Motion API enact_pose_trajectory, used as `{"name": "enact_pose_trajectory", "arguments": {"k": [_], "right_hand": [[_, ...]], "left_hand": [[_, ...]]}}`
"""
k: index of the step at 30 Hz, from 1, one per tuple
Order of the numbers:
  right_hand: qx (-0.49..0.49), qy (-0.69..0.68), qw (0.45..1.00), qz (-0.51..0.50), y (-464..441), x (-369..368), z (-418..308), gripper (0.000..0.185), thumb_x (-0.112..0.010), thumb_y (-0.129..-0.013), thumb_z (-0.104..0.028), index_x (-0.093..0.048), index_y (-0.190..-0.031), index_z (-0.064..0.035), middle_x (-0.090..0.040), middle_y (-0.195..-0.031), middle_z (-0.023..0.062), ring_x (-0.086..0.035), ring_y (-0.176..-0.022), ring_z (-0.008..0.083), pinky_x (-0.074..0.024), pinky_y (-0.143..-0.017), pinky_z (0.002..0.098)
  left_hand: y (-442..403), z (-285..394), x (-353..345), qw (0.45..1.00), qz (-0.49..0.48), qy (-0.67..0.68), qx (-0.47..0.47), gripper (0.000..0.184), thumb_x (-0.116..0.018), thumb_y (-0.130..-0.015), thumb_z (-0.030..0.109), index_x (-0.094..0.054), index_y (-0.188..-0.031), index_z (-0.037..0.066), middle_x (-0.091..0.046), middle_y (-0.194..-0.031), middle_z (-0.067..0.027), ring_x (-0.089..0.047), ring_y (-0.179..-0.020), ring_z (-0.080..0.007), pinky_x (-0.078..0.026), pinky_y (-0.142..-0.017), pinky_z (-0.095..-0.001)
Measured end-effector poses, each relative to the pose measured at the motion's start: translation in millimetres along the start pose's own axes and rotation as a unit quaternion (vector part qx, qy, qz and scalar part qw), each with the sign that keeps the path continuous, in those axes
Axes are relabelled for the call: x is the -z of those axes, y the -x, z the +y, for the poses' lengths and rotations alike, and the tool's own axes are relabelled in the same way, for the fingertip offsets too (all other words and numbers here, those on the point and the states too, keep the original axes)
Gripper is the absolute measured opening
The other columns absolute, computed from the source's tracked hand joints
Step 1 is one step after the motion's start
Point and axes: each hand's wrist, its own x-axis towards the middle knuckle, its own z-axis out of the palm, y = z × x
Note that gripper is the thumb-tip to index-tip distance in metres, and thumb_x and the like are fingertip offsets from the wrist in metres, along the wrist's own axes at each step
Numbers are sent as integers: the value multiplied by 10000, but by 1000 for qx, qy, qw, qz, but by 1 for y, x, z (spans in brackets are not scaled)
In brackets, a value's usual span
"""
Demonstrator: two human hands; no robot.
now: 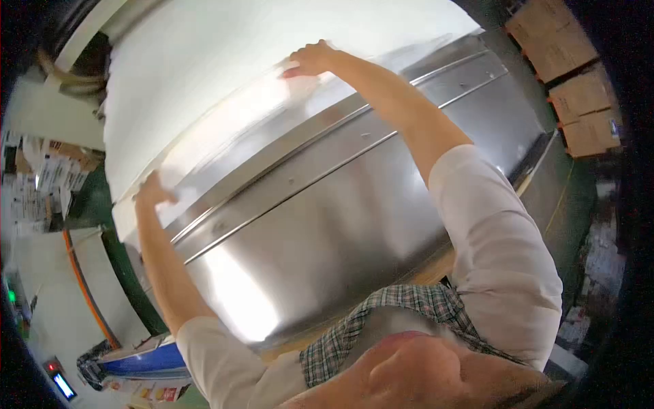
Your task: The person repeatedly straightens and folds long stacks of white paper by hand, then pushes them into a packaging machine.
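A wide white sheet (225,51), paper or cloth I cannot tell, lies over the top of a stainless-steel table (327,198). Its near edge runs between my two hands and looks slightly raised from the metal. At the left end of that edge, my left hand (154,193) is closed on the sheet, slightly blurred, with the thumb on the near side. Farther off to the right, my right hand (313,60) pinches the same edge, fingers curled over it and thumb below. Part of the fingers is hidden on both hands.
Cardboard boxes (555,41) are stacked at the far right. On the left stand a white cabinet (75,293) with an orange strip, and a machine frame (85,31). A small lit display (65,386) shows at bottom left. The steel front of the table is close to my body.
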Motion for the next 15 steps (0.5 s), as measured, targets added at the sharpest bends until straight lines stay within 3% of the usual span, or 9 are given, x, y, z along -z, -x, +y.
{"name": "enact_pose_trajectory", "arguments": {"k": [3, 4, 5, 9, 11, 12, 14, 15], "right_hand": [[10, -4, 996, -87, 22, 8, 77, 920, -422, -633, -781, -385, -1286, -134, -445, -1269, 111, -375, -1200, 287, -227, -968, 555], [8, -2, 995, -96, 34, 14, 100, 848, -541, -636, -687, -397, -1268, -140, -460, -1250, 81, -396, -1177, 269, -277, -940, 513], [8, -4, 995, -102, 43, 19, 127, 848, -541, -636, -687, -397, -1268, -140, -460, -1250, 81, -396, -1177, 269, -277, -940, 513], [22, 47, 974, -223, 51, 40, 233, 1014, -772, -460, -508, -331, -1314, -183, -391, -1317, 62, -339, -1211, 297, -274, -945, 539], [22, 82, 973, -216, 51, 29, 295, 1078, -829, -393, -404, -317, -1315, -183, -381, -1325, 54, -337, -1207, 312, -272, -950, 554], [-11, 125, 966, -225, 52, 29, 313, 1044, -829, -413, -358, -320, -1306, -180, -385, -1316, 56, -338, -1208, 307, -292, -944, 545], [-32, 191, 954, -231, 52, 7, 377, 1069, -847, -400, -271, -299, -1316, -197, -357, -1332, 70, -338, -1218, 294, -279, -977, 505], [-45, 204, 951, -226, 52, -3, 399, 1042, -838, -416, -262, -306, -1309, -195, -362, -1324, 72, -340, -1215, 294, -285, -972, 502]], "left_hand": [[40, 40, 20, 994, -14, -39, 104, 1032, -753, -459, 160, -225, -1343, 94, -335, -1354, -88, -275, -1259, -323, -216, -944, -650], [39, 35, 17, 997, -17, -30, 75, 1021, -752, -452, 128, -239, -1334, 95, -355, -1337, -76, -309, -1239, -309, -244, -930, -652], [36, 34, 10, 992, -3, -60, 111, 1011, -756, -446, 96, -252, -1322, 100, -374, -1319, -67, -333, -1222, -300, -271, -912, -649], [11, 7, -10, 991, 21, -59, 115, 1069, -807, -409, 95, -240, -1316, 118, -376, -1303, -59, -334, -1208, -311, -309, -865, -658], [8, 5, -16, 985, 56, -81, 145, 1075, -819, -397, 127, -244, -1306, 118, -395, -1275, -80, -346, -1194, -314, -328, -892, -607], [-3, -19, -27, 985, 51, -81, 143, 1075, -819, -397, 127, -244, -1306, 118, -395, -1275, -80, -346, -1194, -314, -328, -892, -607], [-25, -58, -43, 993, 46, -89, 64, 1055, -817, -393, 121, -259, -1288, 115, -398, -1255, -105, -353, -1182, -319, -349, -921, -523], [-12, -38, -33, 993, 59, -87, 53, 1044, -811, -390, 95, -259, -1276, 112, -424, -1216, -126, -374, -1157, -331, -357, -929, -458]]}}
